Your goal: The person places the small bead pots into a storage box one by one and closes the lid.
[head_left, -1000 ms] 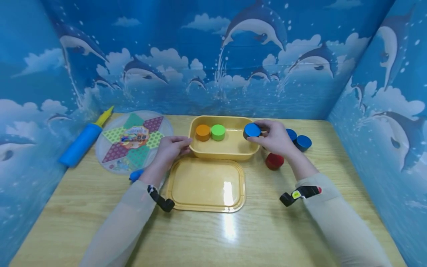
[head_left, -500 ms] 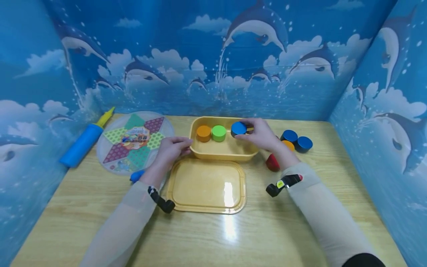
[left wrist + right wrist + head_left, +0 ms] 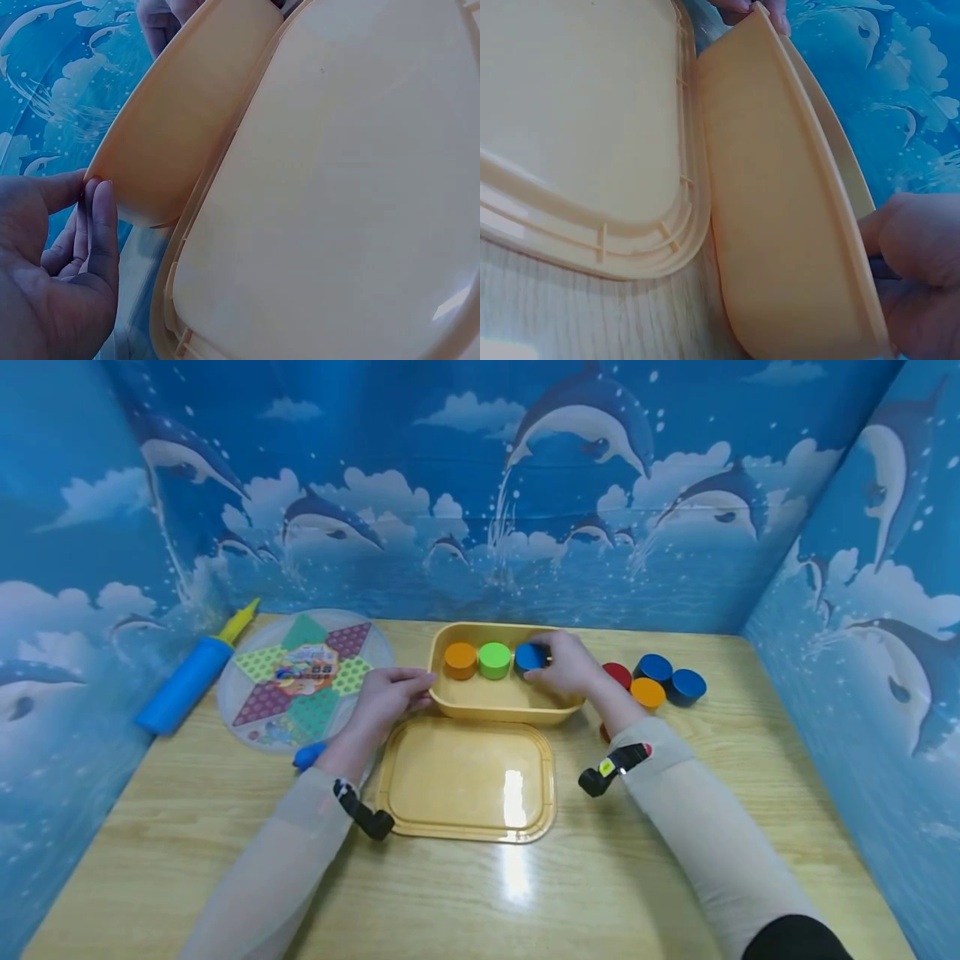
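Observation:
A yellow plastic box [image 3: 510,712] stands at the back of the table. My left hand [image 3: 392,697] pinches its left rim between thumb and fingers, as the left wrist view also shows at the box edge [image 3: 127,135]. Inside, an orange round block [image 3: 461,660] and a green round block [image 3: 494,660] sit side by side. My right hand [image 3: 566,666] reaches over the box's right end and holds a blue round block [image 3: 529,658] just right of the green one. In the right wrist view the box wall hides that hand's fingertips.
A matching yellow lid [image 3: 465,781] lies in front of the box. To the right are red [image 3: 618,675], orange [image 3: 647,693] and blue [image 3: 686,687] blocks. A patterned disc [image 3: 303,681] and a blue pump [image 3: 187,681] lie left, dolphin-print walls [image 3: 480,585] behind.
My right hand has moved left with the blue block, down into the box beside the green one. A red block that the hand had covered shows again. The left hand stays on the rim.

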